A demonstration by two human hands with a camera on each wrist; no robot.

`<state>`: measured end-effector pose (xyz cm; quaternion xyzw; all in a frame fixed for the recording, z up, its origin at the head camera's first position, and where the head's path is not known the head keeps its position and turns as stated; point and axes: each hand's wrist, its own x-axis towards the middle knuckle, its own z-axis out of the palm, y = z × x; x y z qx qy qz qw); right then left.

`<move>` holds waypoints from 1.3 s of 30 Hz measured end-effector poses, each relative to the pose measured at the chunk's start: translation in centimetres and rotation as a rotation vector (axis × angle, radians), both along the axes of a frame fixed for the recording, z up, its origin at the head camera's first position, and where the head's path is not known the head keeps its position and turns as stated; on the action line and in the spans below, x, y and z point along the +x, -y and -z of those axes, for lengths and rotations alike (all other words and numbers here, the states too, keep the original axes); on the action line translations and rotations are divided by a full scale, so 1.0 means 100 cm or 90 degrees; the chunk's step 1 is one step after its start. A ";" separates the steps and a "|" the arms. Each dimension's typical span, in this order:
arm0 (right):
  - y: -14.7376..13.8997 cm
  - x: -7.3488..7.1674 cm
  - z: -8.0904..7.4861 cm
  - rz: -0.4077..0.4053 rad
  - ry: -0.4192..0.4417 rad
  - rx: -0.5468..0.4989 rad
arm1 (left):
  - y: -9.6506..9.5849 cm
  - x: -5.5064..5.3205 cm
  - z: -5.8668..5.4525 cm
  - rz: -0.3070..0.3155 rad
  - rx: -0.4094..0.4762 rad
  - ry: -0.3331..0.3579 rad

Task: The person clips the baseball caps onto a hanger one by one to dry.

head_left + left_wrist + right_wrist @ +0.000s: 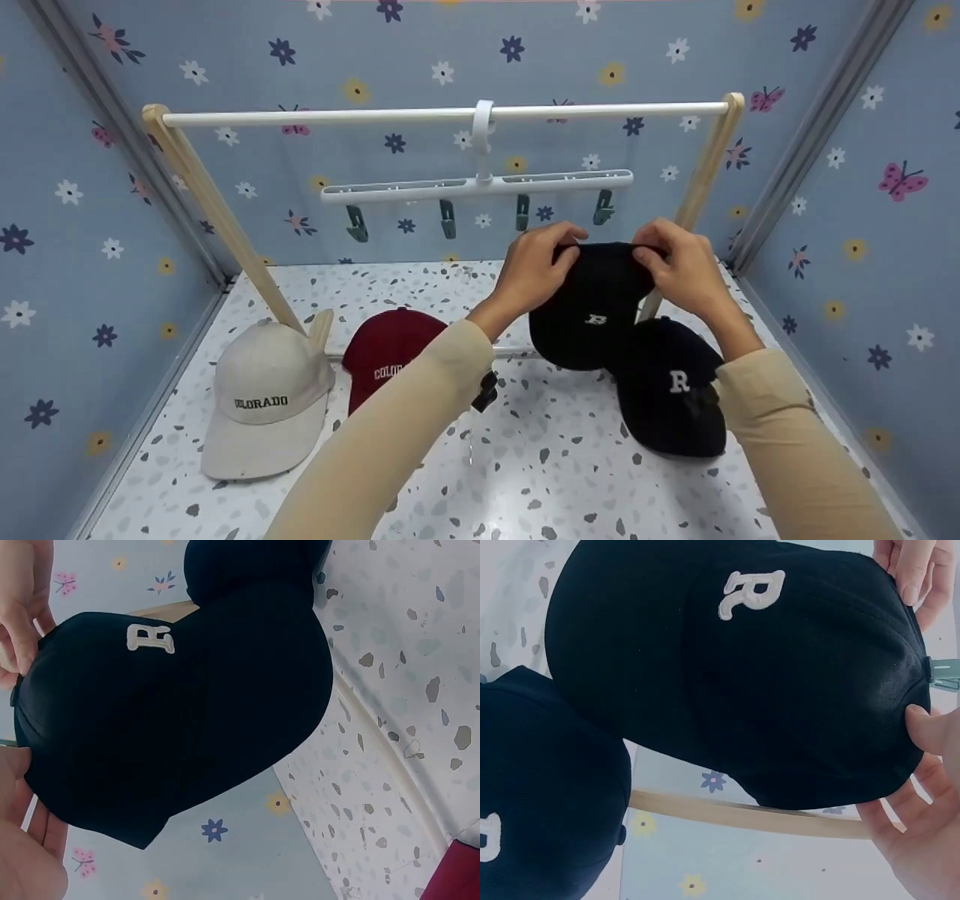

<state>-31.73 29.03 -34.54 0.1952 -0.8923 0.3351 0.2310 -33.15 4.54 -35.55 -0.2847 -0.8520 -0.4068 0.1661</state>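
A black baseball cap [592, 292] with a white letter on its front is held up by both hands, brim downward. My left hand [536, 262] pinches the crown's upper left edge, and my right hand [686, 266] pinches its upper right edge. Above them a white clip hanger [480, 186] hangs from the rail, with several dark green clips. In the right wrist view, one green clip [945, 673] appears at the top of the held cap [802, 675]; whether it grips the cap I cannot tell. The fingers behind the cap are partly hidden.
A second dark cap [667, 390] with an R lies below right. On the left are a beige cap [262, 390] and a dark red cap [397, 345], partly hidden by my left sleeve. Wooden legs carry the white rail [322, 117]. Patterned walls [885, 247] stand around the speckled surface [540, 480].
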 end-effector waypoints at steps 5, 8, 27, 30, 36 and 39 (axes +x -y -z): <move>0.001 -0.001 0.000 0.006 -0.012 -0.009 | -0.008 0.003 -0.006 -0.002 0.033 0.078; 0.002 -0.001 0.001 0.007 -0.020 -0.008 | -0.014 0.004 -0.012 -0.009 0.054 0.137; 0.003 -0.001 0.001 -0.007 -0.046 -0.007 | -0.044 -0.004 -0.042 -0.019 0.309 0.284; 0.002 0.000 0.001 -0.009 -0.047 -0.006 | -0.046 -0.004 -0.042 -0.016 0.310 0.278; -0.004 0.003 0.001 -0.006 -0.033 -0.017 | -0.046 -0.001 -0.039 0.017 0.308 0.281; -0.005 0.004 0.002 -0.008 -0.032 -0.022 | -0.045 0.000 -0.039 0.018 0.312 0.293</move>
